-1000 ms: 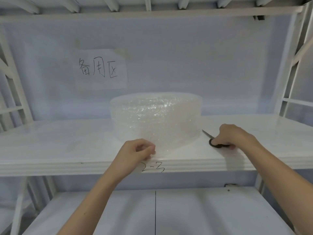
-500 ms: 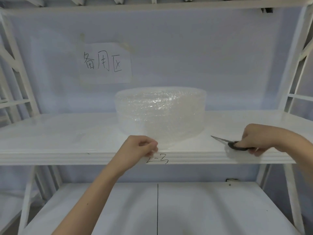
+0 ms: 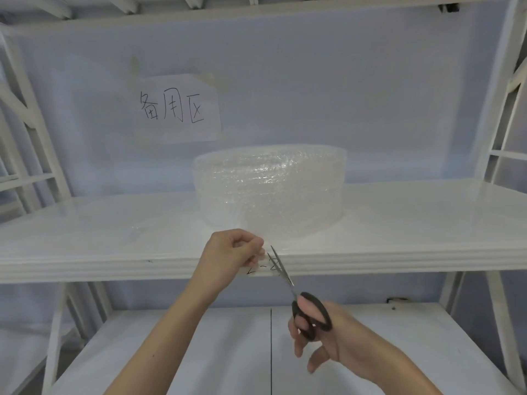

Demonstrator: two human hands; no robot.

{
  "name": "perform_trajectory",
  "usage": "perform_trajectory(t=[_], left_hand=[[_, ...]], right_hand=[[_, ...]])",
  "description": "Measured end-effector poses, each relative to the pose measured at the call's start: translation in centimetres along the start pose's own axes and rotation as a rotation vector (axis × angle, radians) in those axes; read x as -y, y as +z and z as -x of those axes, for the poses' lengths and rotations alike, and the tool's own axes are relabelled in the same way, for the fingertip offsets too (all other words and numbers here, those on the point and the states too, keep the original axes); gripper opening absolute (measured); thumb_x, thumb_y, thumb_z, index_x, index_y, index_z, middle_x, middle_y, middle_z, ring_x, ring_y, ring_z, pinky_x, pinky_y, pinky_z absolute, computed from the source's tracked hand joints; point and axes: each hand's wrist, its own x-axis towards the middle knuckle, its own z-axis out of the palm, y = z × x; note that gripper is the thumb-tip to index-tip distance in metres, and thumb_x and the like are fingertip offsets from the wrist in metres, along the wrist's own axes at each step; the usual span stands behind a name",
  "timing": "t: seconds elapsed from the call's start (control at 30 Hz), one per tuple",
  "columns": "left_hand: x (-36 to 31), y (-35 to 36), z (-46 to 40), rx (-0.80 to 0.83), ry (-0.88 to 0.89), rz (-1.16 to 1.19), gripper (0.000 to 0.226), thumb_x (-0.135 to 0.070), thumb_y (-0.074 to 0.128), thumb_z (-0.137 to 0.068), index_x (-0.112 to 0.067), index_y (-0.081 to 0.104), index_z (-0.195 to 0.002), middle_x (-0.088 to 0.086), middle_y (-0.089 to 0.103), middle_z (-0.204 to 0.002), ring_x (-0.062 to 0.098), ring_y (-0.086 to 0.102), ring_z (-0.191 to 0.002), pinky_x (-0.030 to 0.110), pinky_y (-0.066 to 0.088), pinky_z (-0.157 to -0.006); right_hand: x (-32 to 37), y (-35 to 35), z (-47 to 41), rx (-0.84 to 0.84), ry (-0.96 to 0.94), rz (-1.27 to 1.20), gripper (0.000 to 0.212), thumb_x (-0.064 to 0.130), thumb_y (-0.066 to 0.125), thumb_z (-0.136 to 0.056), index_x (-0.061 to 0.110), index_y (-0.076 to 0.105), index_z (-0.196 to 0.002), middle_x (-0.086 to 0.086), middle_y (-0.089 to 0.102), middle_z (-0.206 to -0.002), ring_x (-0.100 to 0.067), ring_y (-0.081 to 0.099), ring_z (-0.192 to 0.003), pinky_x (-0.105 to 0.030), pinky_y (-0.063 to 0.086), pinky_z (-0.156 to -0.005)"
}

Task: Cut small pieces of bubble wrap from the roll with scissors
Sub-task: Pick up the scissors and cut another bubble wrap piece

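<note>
Your left hand (image 3: pixel 231 253) pinches the clear bubble wrap roll's (image 3: pixel 269 189) loose end taut, fingers clamped, so your right hand's (image 3: pixel 328 334) black-handled scissors (image 3: pixel 296 295), blades parted, can bite.

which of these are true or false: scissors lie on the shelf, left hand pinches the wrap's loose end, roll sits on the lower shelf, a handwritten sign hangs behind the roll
1. The scissors lie on the shelf. False: the right hand holds them, blades open.
2. The left hand pinches the loose end of the bubble wrap roll. True.
3. The roll sits on the lower shelf. False: it stands on the upper one.
4. A handwritten paper sign hangs on the wall behind the roll. True.
</note>
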Motion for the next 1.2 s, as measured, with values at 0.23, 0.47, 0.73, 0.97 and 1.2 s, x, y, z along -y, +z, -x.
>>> perform_trajectory(t=[0.23,0.47,0.73,0.97,1.2], left_hand=[[-0.3,0.1,0.5,0.034,-0.064,0.107,0.013,-0.012,0.069,-0.089,-0.002,0.075,-0.082,0.002,0.075,-0.069,0.007,0.066,-0.059,0.018,0.054,-0.060],[-0.6,0.3,0.9,0.054,-0.113,0.169,0.012,-0.010,0.068,-0.090,0.000,0.074,-0.088,0.001,0.073,-0.069,0.005,0.065,-0.058,0.015,0.053,-0.060],[-0.5,0.1,0.9,0.066,-0.103,0.148,0.012,-0.008,0.067,-0.090,-0.003,0.074,-0.082,0.002,0.072,-0.067,0.008,0.063,-0.059,0.018,0.054,-0.064],[-0.6,0.4,1.8,0.163,-0.059,0.051,0.012,-0.011,0.068,-0.090,-0.001,0.073,-0.085,0.005,0.072,-0.070,0.010,0.062,-0.061,0.022,0.054,-0.067],[-1.6,-0.7,1.5,0.217,-0.034,0.025,0.015,-0.020,0.071,-0.087,-0.006,0.076,-0.088,0.005,0.078,-0.080,0.011,0.068,-0.069,0.022,0.056,-0.070]], right_hand=[[-0.8,0.1,-1.9,0.010,-0.023,-0.069,0.047,0.056,0.060,-0.077,0.012,0.050,-0.065,-0.002,0.055,-0.069,-0.023,0.055,-0.065,-0.032,0.050,-0.051],[1.2,0.9,-4.1,0.047,-0.142,-0.043,0.049,0.059,0.065,-0.071,0.013,0.050,-0.068,-0.004,0.052,-0.071,-0.021,0.054,-0.065,-0.034,0.052,-0.052],[0.9,0.1,-5.0,-0.029,-0.237,0.030,0.034,0.034,0.067,-0.081,0.016,0.059,-0.054,-0.005,0.051,-0.066,-0.017,0.053,-0.056,-0.031,0.054,-0.053],[1.7,0.2,-5.0,0.028,-0.244,0.024,0.042,0.045,0.065,-0.082,0.009,0.050,-0.067,-0.005,0.050,-0.068,-0.020,0.054,-0.058,-0.036,0.056,-0.056],[1.7,0.2,-5.2,0.011,-0.285,0.024,0.036,0.038,0.065,-0.085,0.011,0.062,-0.061,-0.003,0.052,-0.068,-0.018,0.056,-0.057,-0.030,0.056,-0.056]])
